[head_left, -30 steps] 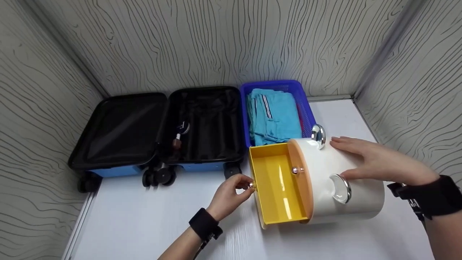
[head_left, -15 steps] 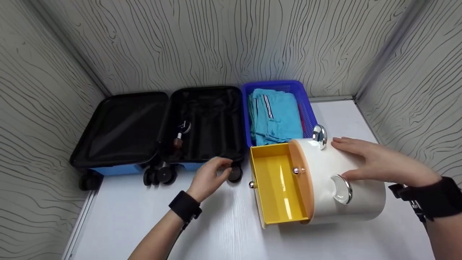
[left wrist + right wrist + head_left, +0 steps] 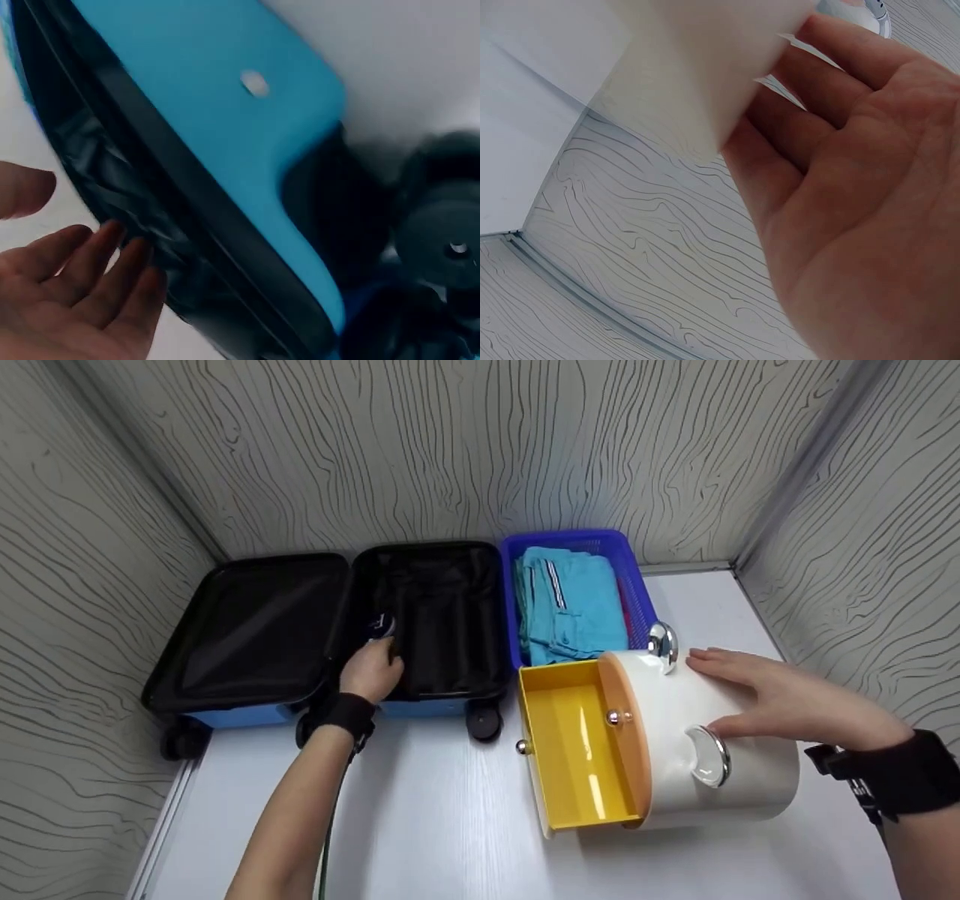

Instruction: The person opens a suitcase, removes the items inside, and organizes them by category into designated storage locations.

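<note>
My left hand [image 3: 371, 669] reaches over the near edge into the right half of an open black-lined suitcase [image 3: 454, 622]. A small dark round item with a pale mark [image 3: 382, 624] lies just beyond its fingertips. In the left wrist view the left hand [image 3: 82, 292] has loosely bent fingers and nothing in the palm, beside the suitcase's blue shell [image 3: 217, 105]. My right hand [image 3: 787, 701] rests with spread fingers on a white rounded storage box [image 3: 667, 765]. Its yellow drawer [image 3: 574, 750] stands pulled out, with a silver knob [image 3: 523, 747] on the front.
A blue basket [image 3: 641, 592] with folded turquoise clothes [image 3: 574, 604] stands between suitcase and back wall. The suitcase's other half [image 3: 262, 622] lies open at left. Black wheels [image 3: 484, 722] stick out at its near side. Patterned walls [image 3: 480, 450] enclose the white table [image 3: 450, 825].
My left hand has let go of the drawer knob and moved left into the suitcase, where it covers a small brownish bottle seen before. The right hand has stayed on the box.
</note>
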Demonstrator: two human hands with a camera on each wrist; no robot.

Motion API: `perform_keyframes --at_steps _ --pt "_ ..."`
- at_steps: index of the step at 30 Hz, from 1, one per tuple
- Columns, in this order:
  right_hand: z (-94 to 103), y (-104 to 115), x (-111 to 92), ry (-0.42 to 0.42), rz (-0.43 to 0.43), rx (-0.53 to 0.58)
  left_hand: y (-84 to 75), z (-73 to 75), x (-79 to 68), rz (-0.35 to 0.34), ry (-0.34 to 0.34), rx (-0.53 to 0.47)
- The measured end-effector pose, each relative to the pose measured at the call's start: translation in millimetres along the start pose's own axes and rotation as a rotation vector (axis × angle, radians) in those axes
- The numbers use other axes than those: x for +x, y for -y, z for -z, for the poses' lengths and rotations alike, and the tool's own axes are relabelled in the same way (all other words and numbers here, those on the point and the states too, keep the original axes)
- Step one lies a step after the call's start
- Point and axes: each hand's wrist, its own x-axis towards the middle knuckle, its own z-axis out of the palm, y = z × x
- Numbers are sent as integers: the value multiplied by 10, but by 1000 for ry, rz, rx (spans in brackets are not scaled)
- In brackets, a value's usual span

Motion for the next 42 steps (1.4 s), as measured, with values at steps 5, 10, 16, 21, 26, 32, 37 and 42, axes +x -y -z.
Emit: perform_keyframes --at_steps 5,10,16,21,26,32,37,42 --pt "8 2 -11 -4 -3 9 76 80 168 118 175 5" --pt "8 4 -13 -7 3 12 131 83 253 183 268 23" --pt "-15 2 -8 -8 14 9 237 3 256 243 304 23" --pt "-16 14 -11 -7 12 13 364 -93 328 243 344 57" --pt "-6 26 -21 -9 22 7 477 -249 449 213 322 83" --pt "-3 29 -26 -8 13 6 485 -299 437 172 246 109" --pt "4 42 -40 -11 3 -1 349 -239 338 154 211 118" --pt "-1 43 -41 -12 1 0 304 -262 305 219 151 77"
